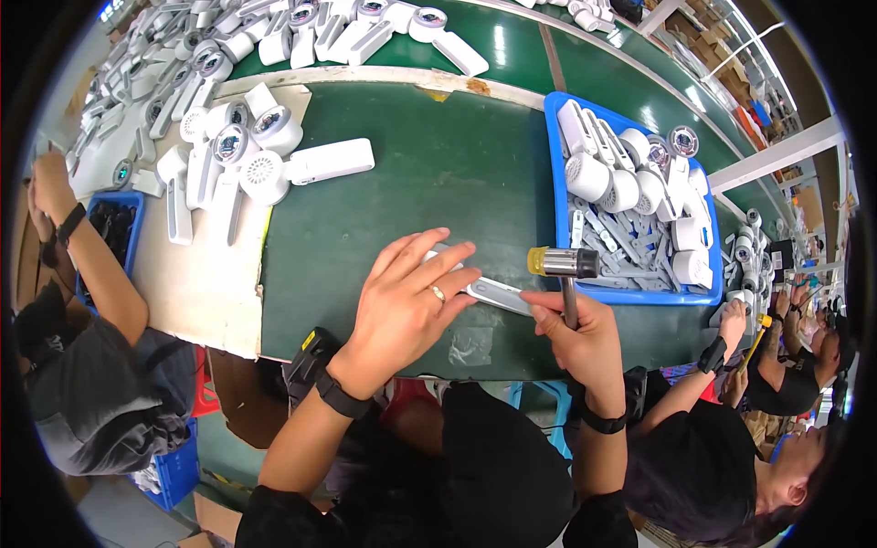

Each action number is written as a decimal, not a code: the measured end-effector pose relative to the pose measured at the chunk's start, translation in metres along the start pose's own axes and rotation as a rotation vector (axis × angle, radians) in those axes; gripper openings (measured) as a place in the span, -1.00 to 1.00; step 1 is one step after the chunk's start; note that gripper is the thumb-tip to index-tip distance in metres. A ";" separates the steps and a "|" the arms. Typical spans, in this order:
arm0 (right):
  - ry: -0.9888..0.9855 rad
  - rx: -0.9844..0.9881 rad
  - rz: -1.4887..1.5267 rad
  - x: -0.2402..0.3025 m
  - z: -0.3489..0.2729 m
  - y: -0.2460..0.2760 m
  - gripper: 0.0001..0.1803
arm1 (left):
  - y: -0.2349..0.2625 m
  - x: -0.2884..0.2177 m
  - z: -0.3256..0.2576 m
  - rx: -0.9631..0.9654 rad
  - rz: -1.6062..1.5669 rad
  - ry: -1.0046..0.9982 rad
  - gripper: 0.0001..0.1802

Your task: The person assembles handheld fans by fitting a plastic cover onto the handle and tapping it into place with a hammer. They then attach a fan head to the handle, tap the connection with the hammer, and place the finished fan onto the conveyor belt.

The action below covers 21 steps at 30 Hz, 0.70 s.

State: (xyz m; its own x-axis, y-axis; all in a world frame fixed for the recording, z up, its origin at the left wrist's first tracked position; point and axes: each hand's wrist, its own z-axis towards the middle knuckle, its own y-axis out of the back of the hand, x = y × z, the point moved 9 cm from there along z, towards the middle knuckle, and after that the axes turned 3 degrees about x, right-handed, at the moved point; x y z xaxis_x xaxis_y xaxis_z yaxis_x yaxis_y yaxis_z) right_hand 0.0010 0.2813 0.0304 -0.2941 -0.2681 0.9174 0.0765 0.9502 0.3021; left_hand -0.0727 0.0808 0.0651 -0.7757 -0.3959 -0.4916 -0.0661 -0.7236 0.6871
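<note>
On the green bench top lies a white plastic fan handle with a grey strip (498, 293). My left hand (402, 297), with a ring on one finger, is over the handle's left end, its fingers and thumb gripping it and hiding that end. My right hand (582, 340) is closed round a small mallet (565, 263) with a metal head, one yellow face and one black face. The mallet head stands above the bench, its shaft upright in my fist. My right fingertips also touch the right end of the handle.
A blue bin (554, 196) at the right holds white fan parts and grey strips. White fan bodies (265, 175) are grouped on cardboard (239, 274) at the left, with a large heap (219, 55) beyond. A small clear plastic bag (470, 347) lies near the front edge. Co-workers sit on both sides.
</note>
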 end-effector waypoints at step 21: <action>-0.293 0.081 -0.080 0.014 0.006 0.002 -0.71 | -0.009 -0.029 0.017 0.280 0.320 -0.496 -0.72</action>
State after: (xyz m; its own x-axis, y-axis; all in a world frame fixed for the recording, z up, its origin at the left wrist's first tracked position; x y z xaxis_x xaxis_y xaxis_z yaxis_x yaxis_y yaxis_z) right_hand -0.0086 0.2809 0.0422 -0.5587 -0.2963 0.7746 -0.0309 0.9408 0.3376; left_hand -0.0602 0.1084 0.0818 -0.9773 -0.2111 0.0200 0.1076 -0.4122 0.9047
